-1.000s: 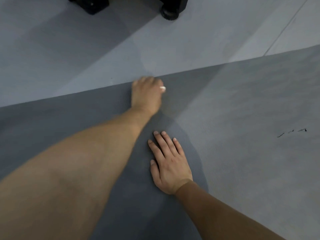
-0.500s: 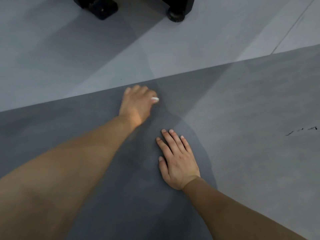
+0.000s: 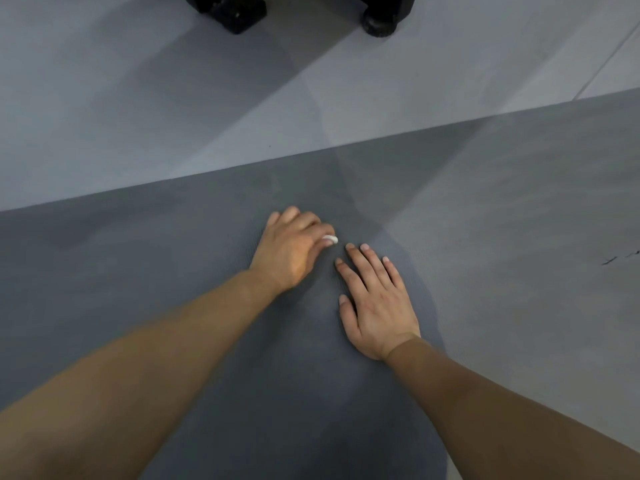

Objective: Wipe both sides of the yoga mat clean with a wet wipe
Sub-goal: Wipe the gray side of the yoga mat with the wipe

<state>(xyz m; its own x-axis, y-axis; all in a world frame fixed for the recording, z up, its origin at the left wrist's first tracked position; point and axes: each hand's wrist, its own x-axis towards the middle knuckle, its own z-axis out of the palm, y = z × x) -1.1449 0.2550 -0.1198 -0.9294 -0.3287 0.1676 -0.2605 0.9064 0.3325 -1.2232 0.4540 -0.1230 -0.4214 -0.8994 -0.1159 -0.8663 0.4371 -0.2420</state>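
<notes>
Nearest us, our right hand [image 3: 377, 306] lies flat on the grey yoga mat [image 3: 173, 278], grip spread, fingers straight and pressing down. Just beyond and to its left, our left hand [image 3: 291, 251] sits knuckles-up on the mat, grip curled round a white wet wipe [image 3: 330, 239]; only a small wad shows by the thumb. Past the mat's far edge, pale floor [image 3: 138, 116]. Farthest, a black caster wheel [image 3: 379, 26] and black base [image 3: 232, 10].
</notes>
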